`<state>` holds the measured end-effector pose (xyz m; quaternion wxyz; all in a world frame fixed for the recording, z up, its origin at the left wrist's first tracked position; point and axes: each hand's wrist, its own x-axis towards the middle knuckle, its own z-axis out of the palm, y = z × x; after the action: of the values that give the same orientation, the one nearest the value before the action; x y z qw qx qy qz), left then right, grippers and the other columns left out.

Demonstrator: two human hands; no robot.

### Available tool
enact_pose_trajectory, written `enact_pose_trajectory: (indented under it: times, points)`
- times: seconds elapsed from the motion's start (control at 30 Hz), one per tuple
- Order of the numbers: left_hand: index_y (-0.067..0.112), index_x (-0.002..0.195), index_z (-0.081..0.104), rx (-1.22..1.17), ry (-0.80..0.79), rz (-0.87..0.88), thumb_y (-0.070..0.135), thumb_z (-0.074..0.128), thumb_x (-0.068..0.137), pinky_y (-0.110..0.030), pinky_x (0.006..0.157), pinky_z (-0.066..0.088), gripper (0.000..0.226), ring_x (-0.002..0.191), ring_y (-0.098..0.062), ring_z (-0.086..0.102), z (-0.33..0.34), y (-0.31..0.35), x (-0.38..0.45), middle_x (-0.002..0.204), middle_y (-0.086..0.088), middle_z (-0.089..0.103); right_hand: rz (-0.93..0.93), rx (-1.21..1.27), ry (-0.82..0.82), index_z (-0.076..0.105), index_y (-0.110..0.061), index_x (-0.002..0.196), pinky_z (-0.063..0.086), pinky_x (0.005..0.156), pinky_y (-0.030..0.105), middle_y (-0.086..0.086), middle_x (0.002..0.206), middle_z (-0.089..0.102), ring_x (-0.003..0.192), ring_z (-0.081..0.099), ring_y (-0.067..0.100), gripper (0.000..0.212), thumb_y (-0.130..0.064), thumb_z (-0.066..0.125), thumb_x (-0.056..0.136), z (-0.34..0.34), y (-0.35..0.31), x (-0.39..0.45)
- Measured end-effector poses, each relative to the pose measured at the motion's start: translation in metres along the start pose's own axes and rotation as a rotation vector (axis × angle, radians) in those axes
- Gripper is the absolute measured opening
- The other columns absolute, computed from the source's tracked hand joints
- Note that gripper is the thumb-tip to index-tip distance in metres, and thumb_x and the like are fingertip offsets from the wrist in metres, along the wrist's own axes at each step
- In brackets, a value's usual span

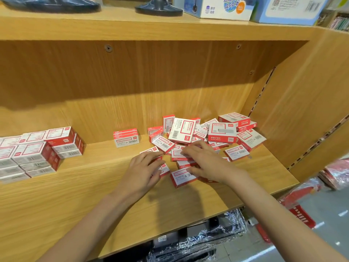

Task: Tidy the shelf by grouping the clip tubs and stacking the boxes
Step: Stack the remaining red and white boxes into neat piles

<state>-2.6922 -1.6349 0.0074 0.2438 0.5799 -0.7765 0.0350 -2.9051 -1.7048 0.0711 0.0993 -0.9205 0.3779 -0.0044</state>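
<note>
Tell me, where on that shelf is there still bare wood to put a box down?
Bare wood lies between the neat stack at the left and the small stack at the back, and along the shelf front edge nearer than both hands. It is crowded at the right, where the loose pile reaches the side wall.

There is one view only, from a wide-angle camera on the person's head. It looks forward and down into the wooden shelf, close enough that both forearms fill the foreground. The left hand and right hand sit near centre, floor showing to their right.
</note>
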Motion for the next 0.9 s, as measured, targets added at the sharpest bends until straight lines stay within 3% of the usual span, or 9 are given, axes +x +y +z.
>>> enact_pose_trajectory:
  times: [0.23,0.33,0.47,0.63,0.73,0.83,0.9]
  points:
    - [0.016,0.102,0.067,-0.018,0.035,-0.060,0.033,0.037,0.086,-0.042,0.090,0.042,0.038,0.110,-0.016,0.041,-0.010,-0.006,-0.008,0.115,-0.004,0.061,-0.015,0.074,-0.037,0.046,-0.022,0.114,0.031,0.088,0.032,-0.004,0.116,0.049,0.104,0.028,0.013,0.030,-0.026,0.059,0.087,-0.005,0.000,0.000]
    - [0.017,0.102,0.067,-0.089,0.064,-0.042,0.040,0.039,0.089,-0.038,0.087,0.044,0.038,0.104,-0.016,0.049,-0.009,0.010,-0.009,0.110,-0.002,0.061,0.009,0.082,-0.101,0.042,-0.024,0.108,0.036,0.084,0.037,-0.005,0.100,0.044,0.105,0.030,0.018,0.025,-0.022,0.057,0.087,-0.007,-0.002,0.000]
    - [0.020,0.104,0.066,-0.076,-0.026,0.020,0.070,0.032,0.083,-0.026,0.092,0.029,0.063,0.101,-0.011,0.044,0.001,0.026,-0.012,0.106,0.006,0.061,-0.007,0.148,-0.103,0.044,-0.022,0.103,0.037,0.082,0.035,-0.002,0.103,0.048,0.103,0.031,0.016,0.025,-0.025,0.062,0.086,-0.012,0.001,0.003]
    - [0.022,0.100,0.066,-0.089,-0.027,-0.027,0.058,0.047,0.074,-0.027,0.092,0.024,0.049,0.102,-0.011,0.041,0.008,0.022,-0.011,0.105,0.005,0.062,-0.048,0.347,-0.054,0.044,-0.025,0.094,0.036,0.070,0.019,-0.001,0.102,0.053,0.088,0.045,0.015,0.035,-0.028,0.074,0.076,-0.020,0.005,-0.008]
    - [0.021,0.103,0.064,-0.098,-0.008,-0.040,0.064,0.048,0.072,-0.028,0.095,0.028,0.055,0.104,-0.010,0.040,0.006,0.018,-0.014,0.108,0.005,0.060,-0.079,0.310,-0.096,0.041,-0.028,0.095,0.037,0.074,0.025,-0.002,0.105,0.053,0.092,0.046,0.016,0.036,-0.030,0.072,0.076,-0.001,-0.006,-0.015]
    - [0.023,0.113,0.062,-0.146,-0.027,-0.083,0.081,0.033,0.070,-0.034,0.101,0.028,0.078,0.111,-0.008,0.038,-0.001,0.017,-0.013,0.116,0.009,0.056,-0.012,0.477,-0.053,0.046,-0.028,0.090,0.045,0.075,0.035,0.000,0.101,0.060,0.089,0.056,0.021,0.033,-0.045,0.069,0.074,-0.003,-0.005,-0.017]
    - [0.022,0.118,0.060,-0.215,-0.058,-0.146,0.085,0.018,0.070,-0.030,0.104,0.023,0.089,0.116,-0.009,0.038,-0.004,0.020,-0.008,0.120,0.011,0.052,0.052,0.539,-0.041,0.049,-0.025,0.091,0.047,0.074,0.033,0.004,0.098,0.063,0.086,0.060,0.022,0.029,-0.043,0.068,0.078,-0.012,0.003,-0.016]
